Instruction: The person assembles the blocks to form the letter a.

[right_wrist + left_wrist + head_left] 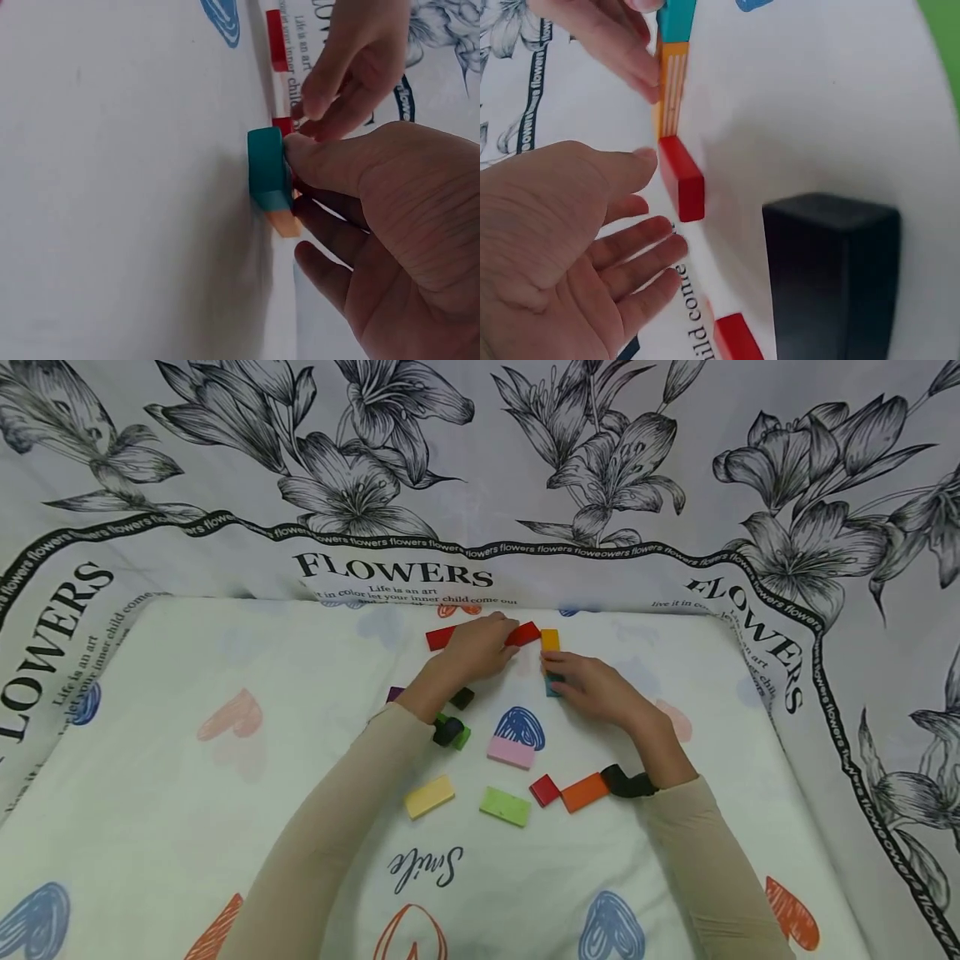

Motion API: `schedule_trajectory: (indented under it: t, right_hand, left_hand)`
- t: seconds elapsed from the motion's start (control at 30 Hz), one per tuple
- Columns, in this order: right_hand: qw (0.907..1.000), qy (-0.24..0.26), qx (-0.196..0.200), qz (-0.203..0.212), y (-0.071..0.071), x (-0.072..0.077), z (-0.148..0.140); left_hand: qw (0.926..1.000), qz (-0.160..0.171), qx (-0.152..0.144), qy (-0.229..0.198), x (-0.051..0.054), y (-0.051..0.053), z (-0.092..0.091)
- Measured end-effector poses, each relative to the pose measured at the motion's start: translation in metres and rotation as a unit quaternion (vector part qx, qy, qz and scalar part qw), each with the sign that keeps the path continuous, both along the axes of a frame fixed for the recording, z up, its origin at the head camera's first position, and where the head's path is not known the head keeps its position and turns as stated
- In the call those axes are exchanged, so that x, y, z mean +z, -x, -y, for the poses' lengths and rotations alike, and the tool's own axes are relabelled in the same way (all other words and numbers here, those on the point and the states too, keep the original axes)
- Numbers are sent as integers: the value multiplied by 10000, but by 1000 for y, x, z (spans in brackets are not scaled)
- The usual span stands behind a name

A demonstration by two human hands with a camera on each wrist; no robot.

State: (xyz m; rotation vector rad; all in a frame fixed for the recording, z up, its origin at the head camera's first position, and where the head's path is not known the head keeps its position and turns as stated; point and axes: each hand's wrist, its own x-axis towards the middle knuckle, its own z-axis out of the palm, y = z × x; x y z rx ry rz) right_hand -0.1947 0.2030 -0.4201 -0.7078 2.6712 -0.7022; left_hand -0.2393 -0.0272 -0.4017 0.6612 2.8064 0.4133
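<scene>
Right fingers (330,227) pinch oblong teal block (267,161); left fingers (645,261) parted beside red block (681,178).

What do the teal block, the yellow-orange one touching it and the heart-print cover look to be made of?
Teal block: painted wood or plastic, can't tell which; smooth, low-sheen, evenly coloured faces.
Yellow-orange block: likewise wood or plastic; flat colour, pale lines along one side.
Heart-print cover: probably fabric, matte; soft wrinkles show.
</scene>
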Motion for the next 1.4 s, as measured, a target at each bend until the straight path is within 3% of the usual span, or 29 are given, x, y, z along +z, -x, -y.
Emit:
schedule_trajectory:
  t: [0.2, 0.37, 0.53, 0.8, 1.4]
  right_hand:
    - [10000, -26, -83, 9, 0, -1, -3]
    - [9999, 31, -98, 139, 0, -3, -4]
    - [9998, -11, -162, 130, 0, -4, -5]
    - [9997, 8, -163, 191, -2, -5, -6]
    - [9997, 245, -65, 72, 1, -7, -9]
  left_hand:
    - [9997, -11, 63, 235, -7, 10, -10]
    - [9997, 102, 191, 90, -10, 15, -11]
    - [9993, 249, 281, -63, -9, 15, -7]
    - [9993, 327, 103, -138, -12, 16, -9]
    - [9998, 169, 51, -126, -12, 20, -11]
